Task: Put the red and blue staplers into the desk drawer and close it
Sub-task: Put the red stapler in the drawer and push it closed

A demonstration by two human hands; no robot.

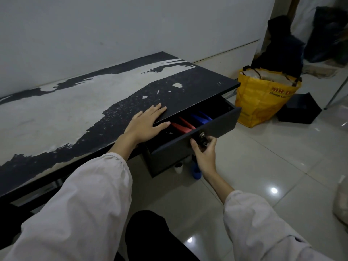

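The black desk drawer [218,125] under the desk's right end stands partly open. Inside it lie the red stapler [183,126] and, to its right, the blue stapler [201,117], both partly hidden by the desk top and the drawer front. My left hand [146,124] rests flat on the desk edge above the drawer, fingers spread, holding nothing. My right hand [204,147] grips the metal lock knob [203,135] on the drawer front.
The worn black-and-white desk top [84,110] runs left along the wall. A yellow bag [263,98] and a black box [299,110] sit on the tiled floor to the right. A blue object [195,171] and a white one [178,167] stand under the drawer.
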